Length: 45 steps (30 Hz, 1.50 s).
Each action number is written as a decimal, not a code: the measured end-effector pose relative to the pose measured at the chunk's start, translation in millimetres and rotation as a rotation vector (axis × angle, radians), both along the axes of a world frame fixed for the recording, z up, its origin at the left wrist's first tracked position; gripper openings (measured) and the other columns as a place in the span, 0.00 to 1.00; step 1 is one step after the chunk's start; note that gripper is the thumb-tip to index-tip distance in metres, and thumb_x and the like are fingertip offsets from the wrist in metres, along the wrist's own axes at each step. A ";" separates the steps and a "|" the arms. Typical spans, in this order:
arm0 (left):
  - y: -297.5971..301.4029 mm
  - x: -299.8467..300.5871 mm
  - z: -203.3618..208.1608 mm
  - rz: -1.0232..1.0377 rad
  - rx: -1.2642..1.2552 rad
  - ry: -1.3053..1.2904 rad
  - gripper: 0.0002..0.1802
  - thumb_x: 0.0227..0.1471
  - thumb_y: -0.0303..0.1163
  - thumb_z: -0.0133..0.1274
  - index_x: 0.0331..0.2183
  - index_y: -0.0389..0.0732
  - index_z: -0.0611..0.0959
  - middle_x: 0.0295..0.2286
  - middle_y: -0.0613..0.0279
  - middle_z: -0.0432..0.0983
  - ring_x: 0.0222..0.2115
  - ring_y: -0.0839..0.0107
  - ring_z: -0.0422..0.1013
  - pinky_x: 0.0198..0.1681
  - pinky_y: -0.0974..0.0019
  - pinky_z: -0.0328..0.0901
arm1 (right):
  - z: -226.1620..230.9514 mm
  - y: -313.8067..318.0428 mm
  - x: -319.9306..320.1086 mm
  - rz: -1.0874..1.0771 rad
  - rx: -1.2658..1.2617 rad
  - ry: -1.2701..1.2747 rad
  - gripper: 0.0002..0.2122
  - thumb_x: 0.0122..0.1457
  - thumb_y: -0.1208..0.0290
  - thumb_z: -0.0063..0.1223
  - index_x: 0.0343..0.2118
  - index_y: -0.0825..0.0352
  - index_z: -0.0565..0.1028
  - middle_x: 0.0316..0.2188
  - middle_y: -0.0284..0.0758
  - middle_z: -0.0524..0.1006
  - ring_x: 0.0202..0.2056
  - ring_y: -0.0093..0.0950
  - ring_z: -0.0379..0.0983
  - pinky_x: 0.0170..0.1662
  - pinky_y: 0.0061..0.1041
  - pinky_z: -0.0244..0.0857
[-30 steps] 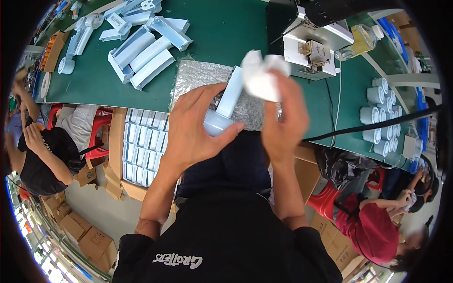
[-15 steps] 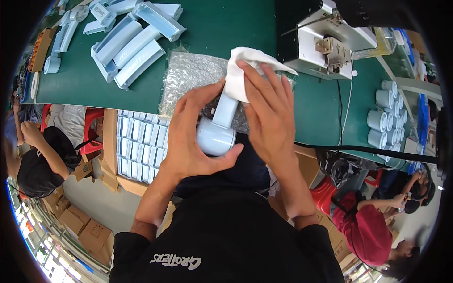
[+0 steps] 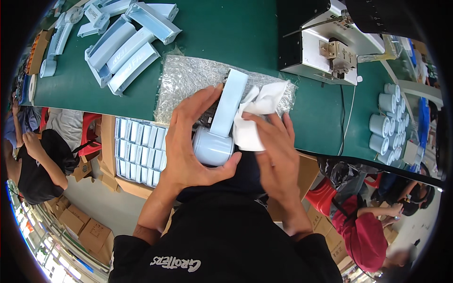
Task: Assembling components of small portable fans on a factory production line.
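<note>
A light-blue plastic housing [image 3: 228,104], with a round cylindrical end and a long box-shaped stem, points away from me over the table edge. My left hand [image 3: 184,146] is wrapped round its cylindrical end, thumb on the near right side and fingers on the left. Beside the stem, my right hand [image 3: 279,158], slightly blurred, grips a crumpled white cloth [image 3: 248,134] against the housing's right side. Under the stem's far part lies a sheet of bubble wrap [image 3: 181,78]. Dark small parts show along the stem's left side, partly hidden by my left fingers.
Several blue housings [image 3: 125,52] lie piled at the far left of the green table [image 3: 226,33]. A metal fixture [image 3: 325,52] stands at the far right, its cable running nearby. Blue cylinders [image 3: 380,123] stack rightward. A carton of parts [image 3: 137,148] sits lower left. Two people sit at either side.
My right hand and the cloth have come nearer to me, from the stem's far end down to its right side, uncovering the stem. My left hand keeps its hold on the housing.
</note>
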<state>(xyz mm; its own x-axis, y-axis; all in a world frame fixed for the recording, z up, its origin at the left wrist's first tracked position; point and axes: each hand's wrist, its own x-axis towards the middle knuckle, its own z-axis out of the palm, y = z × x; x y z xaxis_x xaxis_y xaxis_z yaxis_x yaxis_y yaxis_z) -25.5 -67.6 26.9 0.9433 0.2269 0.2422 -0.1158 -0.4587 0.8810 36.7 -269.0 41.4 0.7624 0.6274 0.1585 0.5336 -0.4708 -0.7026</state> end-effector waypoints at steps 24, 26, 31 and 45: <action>-1.2 -4.4 -7.7 -0.006 0.002 -0.024 0.55 0.32 0.38 0.72 0.61 0.31 0.66 0.57 0.41 0.69 0.57 0.47 0.69 0.62 0.49 0.59 | 15.0 44.3 23.1 0.018 -0.209 -0.196 0.21 0.64 0.79 0.43 0.60 0.67 0.73 0.60 0.37 0.75 0.63 0.42 0.68 0.70 0.50 0.42; 1.0 -4.0 -5.7 0.043 0.030 -0.006 0.54 0.33 0.39 0.71 0.60 0.31 0.66 0.57 0.41 0.70 0.56 0.50 0.71 0.64 0.49 0.57 | 12.9 48.6 17.4 -0.005 -0.216 -0.183 0.22 0.62 0.76 0.47 0.60 0.65 0.74 0.60 0.34 0.75 0.63 0.39 0.68 0.70 0.50 0.41; 3.0 -2.1 1.0 -0.071 0.236 -0.032 0.55 0.32 0.40 0.72 0.60 0.30 0.66 0.57 0.43 0.69 0.52 0.46 0.72 0.63 0.47 0.59 | 5.7 40.3 5.3 -0.025 -0.218 -0.172 0.24 0.59 0.74 0.51 0.60 0.61 0.74 0.61 0.30 0.74 0.62 0.36 0.70 0.69 0.49 0.41; 3.0 -4.8 -5.0 -0.014 0.185 -0.032 0.54 0.34 0.43 0.71 0.60 0.29 0.67 0.55 0.42 0.72 0.52 0.51 0.75 0.65 0.44 0.56 | 2.1 44.2 14.0 0.014 -0.157 -0.109 0.26 0.59 0.78 0.51 0.63 0.59 0.72 0.62 0.29 0.73 0.61 0.37 0.70 0.69 0.47 0.44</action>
